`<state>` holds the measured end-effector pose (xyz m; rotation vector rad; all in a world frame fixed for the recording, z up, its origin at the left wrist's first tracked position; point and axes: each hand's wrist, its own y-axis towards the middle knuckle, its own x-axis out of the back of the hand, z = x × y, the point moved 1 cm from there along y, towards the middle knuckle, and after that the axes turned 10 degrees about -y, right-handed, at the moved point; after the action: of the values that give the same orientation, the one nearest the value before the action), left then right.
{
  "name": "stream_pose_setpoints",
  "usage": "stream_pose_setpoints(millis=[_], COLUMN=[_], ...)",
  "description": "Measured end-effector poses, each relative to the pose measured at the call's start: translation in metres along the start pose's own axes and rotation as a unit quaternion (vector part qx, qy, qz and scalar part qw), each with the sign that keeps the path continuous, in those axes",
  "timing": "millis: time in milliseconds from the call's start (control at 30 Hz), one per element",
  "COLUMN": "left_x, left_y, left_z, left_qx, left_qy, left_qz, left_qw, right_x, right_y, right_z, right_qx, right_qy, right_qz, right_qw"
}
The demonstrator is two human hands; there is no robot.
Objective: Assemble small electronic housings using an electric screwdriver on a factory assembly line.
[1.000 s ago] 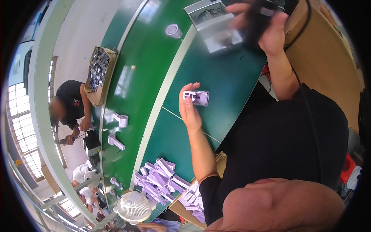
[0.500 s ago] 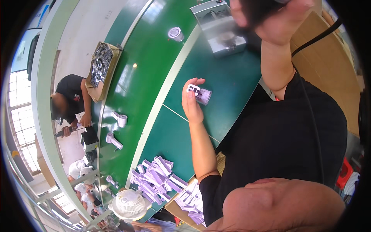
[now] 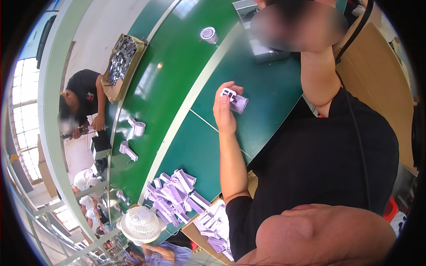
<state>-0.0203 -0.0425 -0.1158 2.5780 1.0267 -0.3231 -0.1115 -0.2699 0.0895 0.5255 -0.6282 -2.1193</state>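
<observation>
My left hand (image 3: 226, 110) is over the dark green table, its fingers and thumb wrapped round a lilac plastic housing (image 3: 240, 104). A white looped frame (image 3: 228, 93) sits at the housing's end by my thumb. My right hand (image 3: 306, 31) is raised at the top edge, blurred, closed around a dark object whose kind I cannot make out. Beneath and beside that hand is a grey metal box (image 3: 267, 52), partly covered by it. A black cable (image 3: 357, 27) runs near my right wrist and down across my black shirt.
Lilac handle-shaped parts (image 3: 175, 197) lie heaped on the table, with more in a carton (image 3: 213, 230). A green belt (image 3: 173, 75) carries several lilac assemblies, including a round one (image 3: 208, 34). A white fan (image 3: 140, 224) stands nearby. Across the belt a person (image 3: 84, 99) works beside a parts-filled box (image 3: 123, 62).
The whole view has shifted and turned slightly. My left hand still grips the lilac housing, and my right hand remains raised near the metal box.
</observation>
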Motion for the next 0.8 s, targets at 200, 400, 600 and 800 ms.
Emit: stream_pose_setpoints(millis=[200,400,600,800], left_x=[0.003,-0.003,-0.002,0.005], left_y=[-0.002,-0.001,-0.003,-0.002], left_z=[-0.010,-0.007,-0.008,-0.008], left_qx=[0.000,0.013,0.014,0.029], left_qy=[0.005,-0.013,-0.023,-0.031], left_qz=[-0.007,-0.002,-0.004,0.015], left_qw=[1.000,1.000,1.000,0.999], right_x=[-0.049,-0.083,-0.090,-0.114], right_y=[0.026,0.022,0.014,0.005], right_z=[0.041,0.047,0.053,0.028], right_qx=[0.014,0.029,-0.064,-0.144], right_qy=[0.283,0.243,0.171,0.148], right_qz=[0.072,0.087,0.141,0.180], right_qw=[0.956,0.966,0.973,0.962])
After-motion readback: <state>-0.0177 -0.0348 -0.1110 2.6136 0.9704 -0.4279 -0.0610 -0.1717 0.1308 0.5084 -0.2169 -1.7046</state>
